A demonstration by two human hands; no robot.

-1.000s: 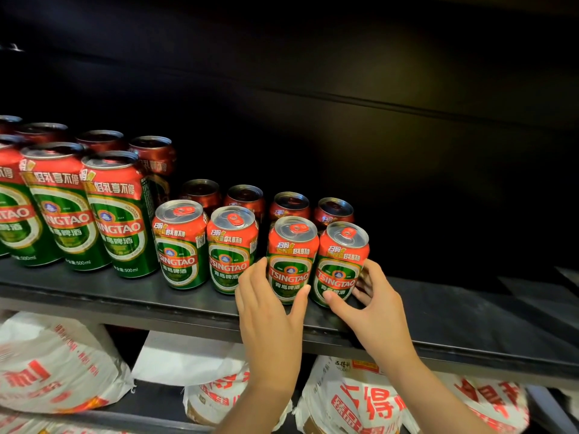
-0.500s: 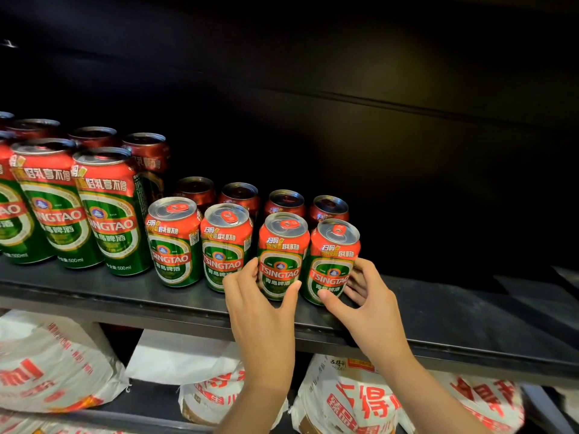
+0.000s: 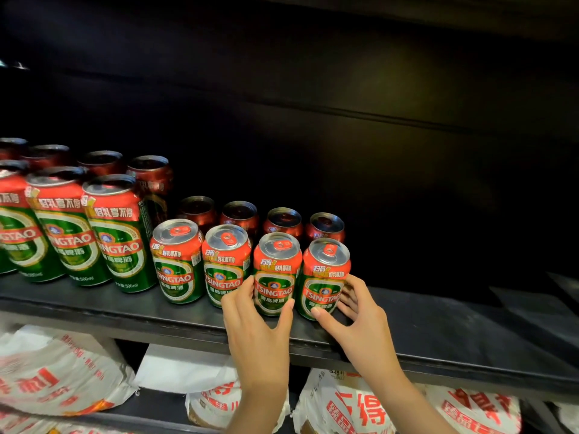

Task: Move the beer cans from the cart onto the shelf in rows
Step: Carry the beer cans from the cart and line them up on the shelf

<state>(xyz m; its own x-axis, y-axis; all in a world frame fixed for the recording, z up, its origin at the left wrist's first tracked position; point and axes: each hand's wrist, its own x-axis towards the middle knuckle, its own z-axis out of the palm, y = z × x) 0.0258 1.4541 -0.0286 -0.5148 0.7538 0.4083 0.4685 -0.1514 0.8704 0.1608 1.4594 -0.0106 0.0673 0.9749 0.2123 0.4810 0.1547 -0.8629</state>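
Cans [image 3: 277,277] [image 3: 324,281] upright on shelf [image 3: 438,327], gripped by hands [image 3: 260,330] [image 3: 360,324].

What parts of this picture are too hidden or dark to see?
- Back row cans, head view: bodies hidden by the front cans.
- Tall cans: cut off by the left edge.
- Shelf back: too dark.
- Right hand fingers: partly behind the rightmost can.
- Cart: out of view.

A shop's stockroom or sales floor: rows of Tsingtao beer cans [image 3: 175,261] line a dark metal shelf [image 3: 438,333], with printed white sacks [image 3: 56,380] stacked on the tier below.
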